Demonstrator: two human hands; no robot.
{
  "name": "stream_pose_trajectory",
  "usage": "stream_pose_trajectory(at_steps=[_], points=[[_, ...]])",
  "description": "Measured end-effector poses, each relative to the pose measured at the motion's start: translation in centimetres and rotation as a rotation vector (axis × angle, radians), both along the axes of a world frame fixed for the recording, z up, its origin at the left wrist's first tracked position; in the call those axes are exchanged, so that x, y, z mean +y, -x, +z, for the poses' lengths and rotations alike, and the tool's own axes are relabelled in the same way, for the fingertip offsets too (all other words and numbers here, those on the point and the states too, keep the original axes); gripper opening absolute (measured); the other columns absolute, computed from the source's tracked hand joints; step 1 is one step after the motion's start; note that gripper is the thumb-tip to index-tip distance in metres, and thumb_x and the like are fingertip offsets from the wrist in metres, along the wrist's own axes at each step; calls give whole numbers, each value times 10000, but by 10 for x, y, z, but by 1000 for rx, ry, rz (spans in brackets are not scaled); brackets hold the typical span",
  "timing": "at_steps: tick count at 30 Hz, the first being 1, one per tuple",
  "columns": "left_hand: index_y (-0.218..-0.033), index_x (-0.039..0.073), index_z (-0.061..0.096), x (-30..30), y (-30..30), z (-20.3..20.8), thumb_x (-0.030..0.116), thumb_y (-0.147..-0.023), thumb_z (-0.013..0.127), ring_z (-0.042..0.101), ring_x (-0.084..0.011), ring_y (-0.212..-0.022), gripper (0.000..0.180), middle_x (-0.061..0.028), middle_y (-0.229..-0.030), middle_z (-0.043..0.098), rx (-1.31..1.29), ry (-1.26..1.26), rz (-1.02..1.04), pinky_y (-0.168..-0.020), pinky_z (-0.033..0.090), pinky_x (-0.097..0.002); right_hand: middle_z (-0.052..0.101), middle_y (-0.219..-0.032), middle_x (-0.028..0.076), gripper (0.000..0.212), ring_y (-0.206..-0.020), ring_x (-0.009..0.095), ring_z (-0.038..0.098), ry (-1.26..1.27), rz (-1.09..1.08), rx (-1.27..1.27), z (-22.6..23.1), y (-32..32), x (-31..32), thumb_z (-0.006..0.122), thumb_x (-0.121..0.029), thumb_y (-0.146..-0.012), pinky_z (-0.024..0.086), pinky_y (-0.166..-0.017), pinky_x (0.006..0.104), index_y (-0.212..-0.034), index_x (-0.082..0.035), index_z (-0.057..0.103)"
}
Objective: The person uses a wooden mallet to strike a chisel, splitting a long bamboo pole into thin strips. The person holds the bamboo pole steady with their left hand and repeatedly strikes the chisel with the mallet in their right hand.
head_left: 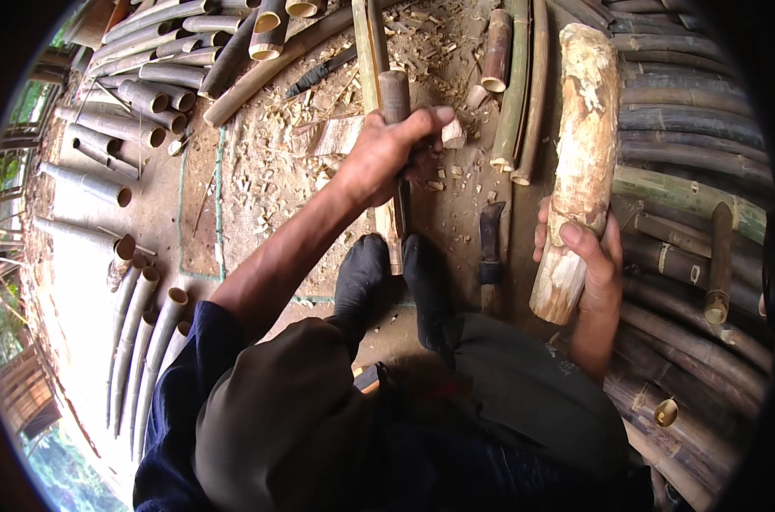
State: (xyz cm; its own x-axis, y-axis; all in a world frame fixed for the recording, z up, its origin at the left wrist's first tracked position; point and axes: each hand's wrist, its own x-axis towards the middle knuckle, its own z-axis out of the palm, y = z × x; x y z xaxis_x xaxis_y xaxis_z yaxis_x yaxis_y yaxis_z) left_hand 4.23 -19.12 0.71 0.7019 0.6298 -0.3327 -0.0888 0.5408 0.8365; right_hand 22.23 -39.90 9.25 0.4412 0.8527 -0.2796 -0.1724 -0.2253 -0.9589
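My left hand (386, 158) is closed around a chisel-like tool (394, 96). Its brown cylindrical wooden top sticks up above the fist and a narrow dark part runs down below it, the tip hard to make out. Beneath it a long split bamboo piece (368, 51) lies lengthwise, its near end between my two dark-covered feet (362, 277). A pale wood block (327, 136) sits crosswise under the bamboo. On the right, my right hand (590, 263) grips a thick wooden club (585, 128) near its thinner lower end. The club is raised and apart from the tool.
A dark hooked knife (490, 243) lies right of my feet. Another dark tool (322, 72) lies farther left. Wood chips (430, 43) cover the floor ahead. Bamboo poles are stacked at right (686, 115); cut bamboo tubes (106, 128) lie at left. A green cord (219, 205) crosses the ground.
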Motion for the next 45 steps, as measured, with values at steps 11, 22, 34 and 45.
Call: stream_pose_trajectory(at_steps=[11, 22, 34, 45], points=[[-670, 72, 643, -27, -43, -32, 395, -833, 764, 497, -99, -492, 381, -4, -568, 560, 129, -203, -453, -489, 395, -277, 629, -1011, 188, 566, -752, 213, 655, 30, -58, 165, -9, 38, -19, 694, -248, -812, 570, -605, 323, -1247, 64, 509], [-801, 58, 648, -29, -35, -35, 391, -838, 780, 490, -77, -501, 361, 1, -618, 576, 106, -302, -494, -475, 390, -270, 623, -1003, 186, 565, -742, 209, 645, 51, -81, 125, -6, 35, -19, 686, -269, -811, 566, -601, 321, -1237, 62, 517], [-777, 56, 684, -32, -19, -46, 270, -828, 795, 543, -78, -543, 247, -1, -623, 595, 78, -201, -404, -496, 407, -244, 621, -1034, 192, 603, -747, 194, 632, -58, -127, -18, 19, 39, -9, 689, -313, -792, 544, -602, 306, -1209, 94, 534], [-803, 94, 735, -37, -16, -58, 257, -902, 695, 565, -107, -573, 194, -8, -602, 585, 19, -412, -457, -598, 456, -278, 676, -957, 169, 583, -820, 238, 715, -294, -104, -468, 6, 3, 12, 713, -144, -852, 596, -647, 352, -1327, 84, 464]])
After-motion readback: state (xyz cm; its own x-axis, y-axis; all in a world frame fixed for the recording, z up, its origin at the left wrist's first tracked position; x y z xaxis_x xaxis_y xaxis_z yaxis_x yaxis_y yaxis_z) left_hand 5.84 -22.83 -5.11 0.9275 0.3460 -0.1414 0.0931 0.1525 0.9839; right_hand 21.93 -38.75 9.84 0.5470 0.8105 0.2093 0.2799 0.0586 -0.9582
